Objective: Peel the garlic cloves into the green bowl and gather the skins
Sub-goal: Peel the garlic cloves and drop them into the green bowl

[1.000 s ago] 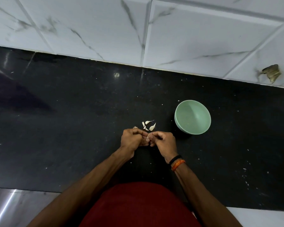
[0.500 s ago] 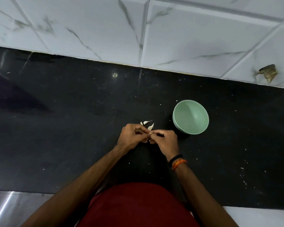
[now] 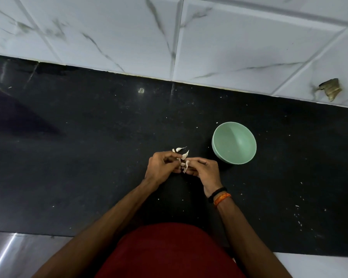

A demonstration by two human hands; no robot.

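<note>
peeling a garlic clove (image 3: pixel 184 166), pinched between my left hand (image 3: pixel 162 165) and right hand (image 3: pixel 204 170); next, i'd guess, strip it and drop it in the green bowl (image 3: pixel 221 155).

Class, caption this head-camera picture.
Both hands, left and right, peel garlic beside an empty green bowl.

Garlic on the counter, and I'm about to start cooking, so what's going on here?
A person is peeling a garlic clove over the black counter. The left hand and right hand both pinch it, with a strip of skin lifting between them. A few loose cloves lie just beyond the hands. The green bowl, to the right, looks empty.
</note>
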